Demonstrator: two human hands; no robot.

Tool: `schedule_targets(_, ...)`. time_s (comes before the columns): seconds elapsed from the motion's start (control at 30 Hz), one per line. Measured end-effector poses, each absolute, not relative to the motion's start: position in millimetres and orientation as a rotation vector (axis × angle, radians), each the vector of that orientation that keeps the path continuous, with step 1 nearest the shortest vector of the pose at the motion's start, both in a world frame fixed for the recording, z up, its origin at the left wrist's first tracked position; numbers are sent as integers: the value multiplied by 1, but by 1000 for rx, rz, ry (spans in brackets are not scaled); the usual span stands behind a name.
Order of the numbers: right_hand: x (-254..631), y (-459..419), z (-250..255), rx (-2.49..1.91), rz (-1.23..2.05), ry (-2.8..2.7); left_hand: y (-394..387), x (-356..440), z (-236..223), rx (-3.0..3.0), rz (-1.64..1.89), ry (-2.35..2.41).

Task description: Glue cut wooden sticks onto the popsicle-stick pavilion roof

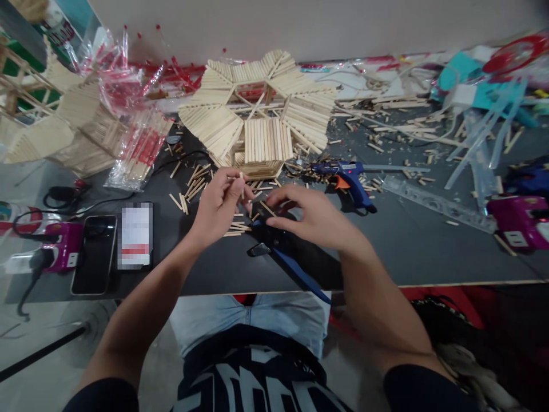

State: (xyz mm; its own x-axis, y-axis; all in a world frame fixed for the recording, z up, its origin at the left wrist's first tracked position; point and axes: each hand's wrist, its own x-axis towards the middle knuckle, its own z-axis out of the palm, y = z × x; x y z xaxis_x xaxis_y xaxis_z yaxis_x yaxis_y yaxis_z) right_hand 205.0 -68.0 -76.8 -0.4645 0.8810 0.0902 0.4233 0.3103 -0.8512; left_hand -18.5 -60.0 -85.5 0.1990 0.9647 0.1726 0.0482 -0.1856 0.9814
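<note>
Left hand (219, 201) pinches a small stick (242, 184) — right hand (306, 214) half-curled at another stick (269, 209), grip unclear.

Pale-tan stick structure (268, 140), blue glue gun (349, 170) with orange trigger (342, 182), dark-grey table (412, 246)

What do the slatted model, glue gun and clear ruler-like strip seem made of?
Slatted model: probably bare wood, being pale, matte and stick-built. Glue gun: likely smooth plastic, given its moulded shape. Clear ruler-like strip: apparently glossy plastic; the tabletop shows through.
</note>
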Motion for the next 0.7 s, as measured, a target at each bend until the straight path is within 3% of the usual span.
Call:
schedule_targets(0.17, 244, -95, -62, -1433, 760, -2301, -59, -20, -78, 1284, 983, 1056)
schedule_targets(0.37, 255, -160, -88, -1474, 511, -2698, -61, -18, -73, 1225, 875, 1035)
schedule_targets(0.7, 241, -166, -99, -1539, 194, -2635, -60, -17, -72, 1221, 845, 1048)
